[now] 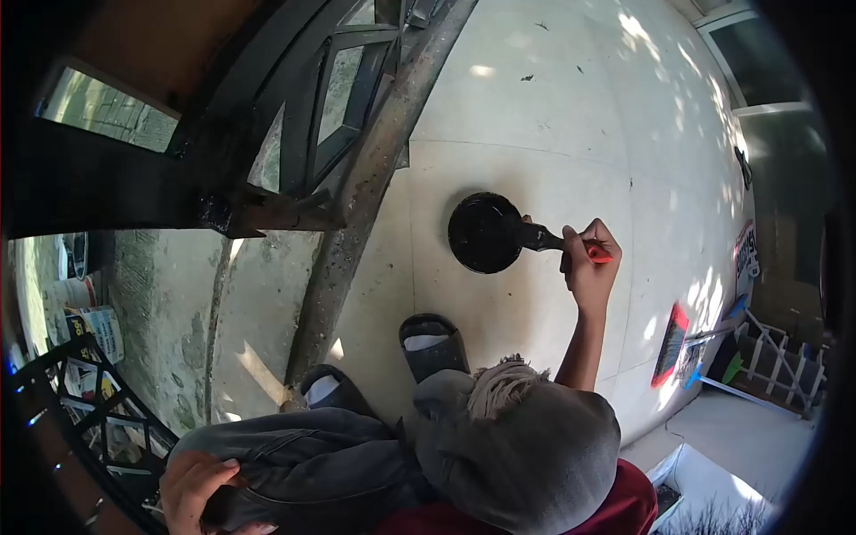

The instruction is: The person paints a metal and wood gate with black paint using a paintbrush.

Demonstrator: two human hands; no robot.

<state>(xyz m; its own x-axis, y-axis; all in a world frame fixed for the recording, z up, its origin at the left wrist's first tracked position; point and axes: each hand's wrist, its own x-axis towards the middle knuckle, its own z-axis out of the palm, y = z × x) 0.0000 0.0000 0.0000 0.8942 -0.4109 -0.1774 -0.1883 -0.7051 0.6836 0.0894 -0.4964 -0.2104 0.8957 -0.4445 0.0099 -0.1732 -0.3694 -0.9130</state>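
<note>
My right hand (588, 266) is closed around the handle of a paintbrush (539, 237), whose end shows red. The brush's black-coated head points left, at the rim of a round tub of black paint (481, 234). Whether the bristle tips dip into the paint I cannot make out. The tub stands on the pale floor in front of my sandalled feet. My left hand (198, 489) rests over my bent knee at the lower left, fingers loosely curved and apart, with nothing visible in it.
A black-painted metal frame (299, 98) rises at the upper left, beside a rusty speckled rail (370, 169). Black latticework (102, 415) and printed buckets (96, 330) stand at the far left. A red-headed broom (670, 346) and a rack (776, 366) are at the right.
</note>
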